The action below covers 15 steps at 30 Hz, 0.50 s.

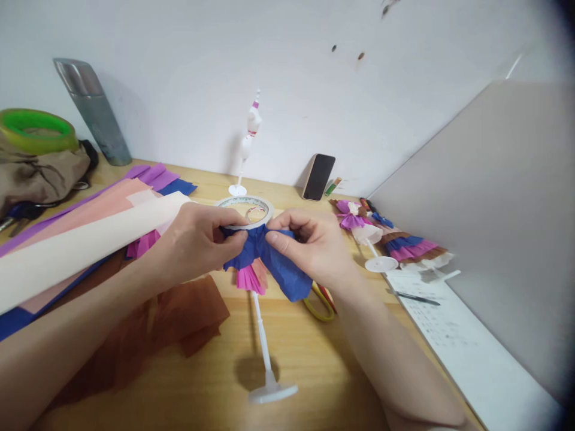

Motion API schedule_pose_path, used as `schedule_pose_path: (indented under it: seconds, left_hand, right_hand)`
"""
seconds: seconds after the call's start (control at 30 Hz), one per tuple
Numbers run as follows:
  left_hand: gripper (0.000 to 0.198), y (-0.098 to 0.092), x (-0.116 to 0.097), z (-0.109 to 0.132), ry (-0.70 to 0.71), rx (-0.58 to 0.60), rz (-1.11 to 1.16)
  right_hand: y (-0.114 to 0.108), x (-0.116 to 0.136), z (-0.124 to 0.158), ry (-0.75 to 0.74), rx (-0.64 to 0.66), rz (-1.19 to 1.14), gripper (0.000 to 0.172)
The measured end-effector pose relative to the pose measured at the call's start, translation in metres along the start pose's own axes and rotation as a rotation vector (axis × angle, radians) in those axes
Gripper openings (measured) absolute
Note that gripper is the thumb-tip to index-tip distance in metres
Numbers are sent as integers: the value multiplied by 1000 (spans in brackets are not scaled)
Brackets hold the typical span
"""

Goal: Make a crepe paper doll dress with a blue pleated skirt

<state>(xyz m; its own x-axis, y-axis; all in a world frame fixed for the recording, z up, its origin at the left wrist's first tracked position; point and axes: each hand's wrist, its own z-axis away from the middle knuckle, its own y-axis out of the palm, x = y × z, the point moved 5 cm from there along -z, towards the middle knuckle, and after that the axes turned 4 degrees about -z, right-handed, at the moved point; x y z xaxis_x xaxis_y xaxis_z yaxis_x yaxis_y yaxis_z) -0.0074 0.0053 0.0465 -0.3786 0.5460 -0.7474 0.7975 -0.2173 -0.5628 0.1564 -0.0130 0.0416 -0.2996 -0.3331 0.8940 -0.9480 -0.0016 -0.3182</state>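
Blue crepe paper point(290, 275) is gathered in pleats around a small white dress-form stand point(263, 335). My left hand point(197, 233) pinches the blue paper at its top edge on the left. On the right, my right hand point(317, 242) grips the same strip between thumb and fingers, with a loose end hanging below. Pink crepe paper point(250, 279) shows under the blue, beside a peach piece. The stand tilts slightly, its round base point(273, 393) towards me. Its upper part is hidden by the hands and paper. A roll of tape point(246, 202) lies just behind the fingers.
Layered crepe sheets point(99, 233) and brown paper point(193, 311) lie left. Yellow-handled scissors point(320, 305) sit by my right wrist. Behind stand another white dress form point(251, 129), a phone point(318, 176) and a bottle point(96, 111). Dressed forms point(411, 245) and a pen point(417, 298) on paper lie right.
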Motion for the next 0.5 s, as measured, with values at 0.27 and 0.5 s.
schedule_pose_path:
  seconds: [0.27,0.5]
  left_hand:
    - [18,-3,0,0,35,-38,-40]
    - [20,0,-2,0,45,-52,-163]
  right_hand:
    - [1,0,2,-4,-18,79,9]
    - [6,8,5,-78,-28,112,10]
